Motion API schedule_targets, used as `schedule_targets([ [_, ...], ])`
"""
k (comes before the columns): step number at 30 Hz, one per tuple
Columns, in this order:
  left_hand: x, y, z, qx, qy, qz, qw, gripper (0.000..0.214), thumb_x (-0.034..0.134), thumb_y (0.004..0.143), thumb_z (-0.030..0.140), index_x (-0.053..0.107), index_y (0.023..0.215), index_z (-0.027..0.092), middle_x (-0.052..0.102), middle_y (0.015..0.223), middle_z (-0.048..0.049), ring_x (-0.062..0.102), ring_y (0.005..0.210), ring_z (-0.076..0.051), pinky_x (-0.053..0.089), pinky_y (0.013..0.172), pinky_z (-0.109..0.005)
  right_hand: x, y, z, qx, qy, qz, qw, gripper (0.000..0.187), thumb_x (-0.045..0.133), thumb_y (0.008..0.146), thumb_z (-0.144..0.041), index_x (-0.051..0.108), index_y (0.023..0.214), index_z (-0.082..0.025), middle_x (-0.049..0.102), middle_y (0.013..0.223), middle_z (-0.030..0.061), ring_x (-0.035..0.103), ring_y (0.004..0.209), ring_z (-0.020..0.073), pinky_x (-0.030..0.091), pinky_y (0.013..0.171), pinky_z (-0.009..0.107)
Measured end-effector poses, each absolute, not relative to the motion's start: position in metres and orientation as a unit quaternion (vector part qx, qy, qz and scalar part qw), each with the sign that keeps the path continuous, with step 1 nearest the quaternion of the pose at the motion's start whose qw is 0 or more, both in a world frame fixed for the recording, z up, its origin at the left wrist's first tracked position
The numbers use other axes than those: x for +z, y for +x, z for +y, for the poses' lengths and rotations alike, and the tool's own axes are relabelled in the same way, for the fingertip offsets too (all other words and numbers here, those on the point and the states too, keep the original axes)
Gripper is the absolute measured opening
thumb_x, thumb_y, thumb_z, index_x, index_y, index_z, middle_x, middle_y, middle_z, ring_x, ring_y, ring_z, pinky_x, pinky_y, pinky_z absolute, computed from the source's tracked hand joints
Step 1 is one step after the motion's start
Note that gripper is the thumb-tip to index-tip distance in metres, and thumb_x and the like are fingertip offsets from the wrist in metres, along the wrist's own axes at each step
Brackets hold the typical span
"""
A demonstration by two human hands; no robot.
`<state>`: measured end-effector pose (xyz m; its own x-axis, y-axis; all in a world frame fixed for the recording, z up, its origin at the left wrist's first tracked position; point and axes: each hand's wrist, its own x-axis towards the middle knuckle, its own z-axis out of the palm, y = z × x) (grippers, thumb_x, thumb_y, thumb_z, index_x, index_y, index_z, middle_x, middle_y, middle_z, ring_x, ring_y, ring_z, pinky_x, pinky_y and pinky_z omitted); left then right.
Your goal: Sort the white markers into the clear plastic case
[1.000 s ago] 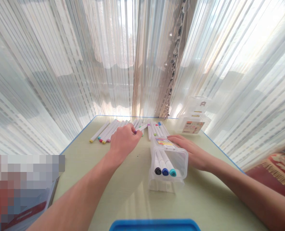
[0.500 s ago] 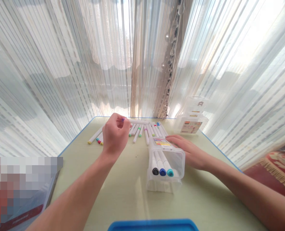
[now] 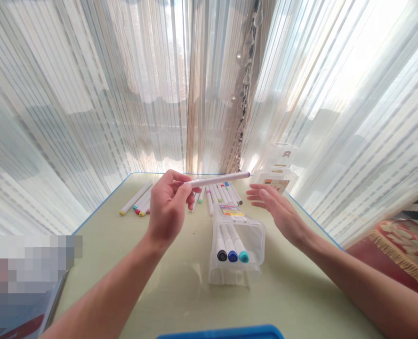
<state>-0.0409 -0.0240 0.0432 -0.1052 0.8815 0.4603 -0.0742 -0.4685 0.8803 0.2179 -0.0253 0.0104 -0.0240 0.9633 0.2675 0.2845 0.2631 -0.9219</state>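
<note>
Raised over the table, my left hand (image 3: 170,200) grips a white marker (image 3: 219,179) with a purple end. The marker points right and tilts slightly upward. My right hand (image 3: 270,202) is open with its fingers stretched toward the marker's far end, not touching it. Between my forearms a clear plastic marker case (image 3: 257,242) lies on its side, its open end facing me. Inside it rest a black-ended marker (image 3: 222,254), a blue-ended marker (image 3: 232,255) and a teal-ended marker (image 3: 243,256), side by side along the left part.
Several loose white markers (image 3: 216,193) with coloured ends lie behind the case, and more markers (image 3: 135,197) lie at the left. A second clear case (image 3: 277,176) stands at the back right. A blue-edged object (image 3: 223,332) sits at the near edge, and curtains hang behind the table (image 3: 124,263).
My left hand has turned and swung the marker up above the loose ones. My right hand has lifted from beside the clear case and opened near the marker's tip. The view shifted slightly.
</note>
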Motion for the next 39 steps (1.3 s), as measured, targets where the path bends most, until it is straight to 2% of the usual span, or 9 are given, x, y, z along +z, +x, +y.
schedule_targets([
  [4, 0.043, -0.037, -0.030, 0.632, 0.593, 0.337, 0.369, 0.006, 0.060, 0.086, 0.020, 0.056, 0.089, 0.017, 0.070, 0.072, -0.0025, 0.056, 0.054, -0.012, 0.047, 0.050, -0.027, 0.016, 0.215, -0.030, 0.360, -0.417, -0.610, 0.570, 0.045, 0.052, 0.098, -0.054, 0.059, 0.129, -0.022, 0.073, 0.113, 0.0104, 0.070, 0.101, 0.0236, 0.055, 0.091, 0.044],
  [8, 0.041, -0.035, -0.035, 0.614, 0.629, 0.319, 0.354, 0.005, 0.059, 0.089, 0.020, 0.057, 0.093, 0.017, 0.070, 0.075, -0.0028, 0.056, 0.057, -0.012, 0.048, 0.052, -0.027, 0.022, 0.212, -0.036, 0.349, -0.347, -0.619, 0.613, 0.035, 0.058, 0.099, -0.047, 0.065, 0.123, -0.022, 0.075, 0.098, 0.0065, 0.071, 0.089, 0.0202, 0.057, 0.078, 0.038],
  [12, 0.040, -0.034, -0.038, 0.605, 0.650, 0.313, 0.338, 0.004, 0.057, 0.091, 0.018, 0.058, 0.095, 0.017, 0.063, 0.068, 0.0007, 0.055, 0.057, -0.011, 0.047, 0.054, -0.027, 0.026, 0.207, -0.044, 0.314, -0.319, -0.629, 0.636, 0.021, 0.065, 0.098, -0.038, 0.072, 0.108, -0.022, 0.075, 0.079, 0.0026, 0.069, 0.073, 0.0153, 0.057, 0.066, 0.030],
  [15, 0.038, -0.034, -0.038, 0.603, 0.655, 0.311, 0.332, 0.004, 0.056, 0.091, 0.017, 0.058, 0.095, 0.017, 0.058, 0.065, 0.0028, 0.054, 0.057, -0.011, 0.045, 0.054, -0.026, 0.028, 0.204, -0.051, 0.277, -0.328, -0.638, 0.640, 0.012, 0.069, 0.095, -0.031, 0.073, 0.103, -0.022, 0.073, 0.074, 0.0008, 0.067, 0.064, 0.0132, 0.057, 0.060, 0.028],
  [18, 0.036, -0.033, -0.037, 0.596, 0.658, 0.309, 0.340, 0.005, 0.056, 0.092, 0.018, 0.058, 0.097, 0.018, 0.059, 0.068, 0.0020, 0.055, 0.058, -0.012, 0.045, 0.053, -0.026, 0.029, 0.202, -0.055, 0.257, -0.331, -0.638, 0.647, 0.012, 0.069, 0.096, -0.030, 0.073, 0.102, -0.021, 0.072, 0.072, 0.0006, 0.066, 0.060, 0.0133, 0.057, 0.055, 0.028],
  [21, 0.034, -0.032, -0.036, 0.580, 0.666, 0.319, 0.344, 0.007, 0.057, 0.094, 0.021, 0.059, 0.101, 0.019, 0.061, 0.074, 0.0007, 0.054, 0.058, -0.011, 0.044, 0.052, -0.025, 0.029, 0.203, -0.057, 0.256, -0.330, -0.628, 0.657, 0.013, 0.067, 0.096, -0.031, 0.072, 0.104, -0.021, 0.070, 0.072, 0.0008, 0.066, 0.060, 0.0145, 0.057, 0.053, 0.030],
  [27, 0.031, -0.032, -0.034, 0.574, 0.664, 0.330, 0.348, 0.010, 0.055, 0.099, 0.027, 0.061, 0.102, 0.021, 0.048, 0.066, 0.0043, 0.048, 0.054, -0.011, 0.040, 0.050, -0.026, 0.028, 0.203, -0.055, 0.267, -0.316, -0.629, 0.658, 0.012, 0.064, 0.098, -0.028, 0.070, 0.107, -0.022, 0.068, 0.073, 0.0002, 0.065, 0.063, 0.0145, 0.056, 0.055, 0.031],
  [39, 0.027, -0.036, -0.035, 0.553, 0.682, 0.370, 0.303, 0.016, 0.050, 0.102, 0.031, 0.064, 0.105, 0.024, 0.048, 0.066, 0.0035, 0.047, 0.057, -0.013, 0.036, 0.057, -0.031, 0.027, 0.204, -0.054, 0.275, -0.330, -0.631, 0.647, 0.013, 0.065, 0.097, -0.026, 0.068, 0.108, -0.021, 0.067, 0.073, -0.0004, 0.065, 0.061, 0.0134, 0.056, 0.054, 0.029],
])
